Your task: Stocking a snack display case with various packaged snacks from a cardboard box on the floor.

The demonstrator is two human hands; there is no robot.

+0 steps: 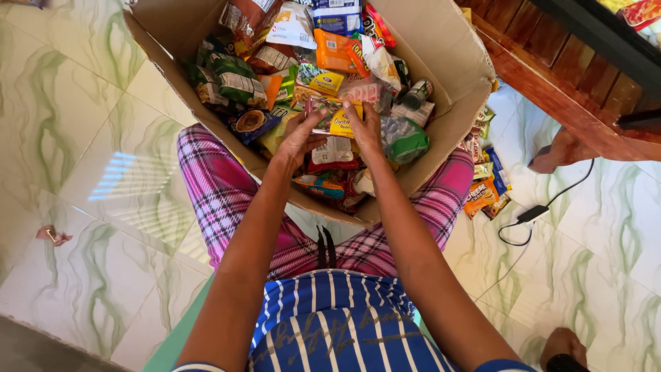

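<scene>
Blue-and-white striped cloth of the person's shirt (330, 324) filled the near edge of the view, and beyond it lay the pink plaid trousers (220, 193) of legs spread to either side of a big brown cardboard box (447, 62) that sat on the pale green-veined tile floor (82, 138). Both bare arms reached forward into the box. The left hand (297, 138) and the right hand (363, 127) were each closed on a side of one flat yellow and red snack packet (332, 120), pinched between thumb and fingers and held just above the heap, near the box's front middle. Under and around it lay a loose pile of wrappers: a green foil bag (405, 141) just beside the right hand, orange packets (330, 49) farther back, a small dark tin can (417, 93) toward the right wall, and white pouches at the far end. The grip looked light and sat at the packet's edges, so the slick film could have slipped out and dropped back among the others. The heap itself seemed unsteady; lifting one packet might have set neighbours sliding into the gap. The box's front wall (323, 207) sagged low between the knees, and packets there could have spilled over it. To the right, a scatter of loose packets (485, 186) already lay on the floor, near a black cable and adapter (533, 213), which a moving foot might have snagged.
</scene>
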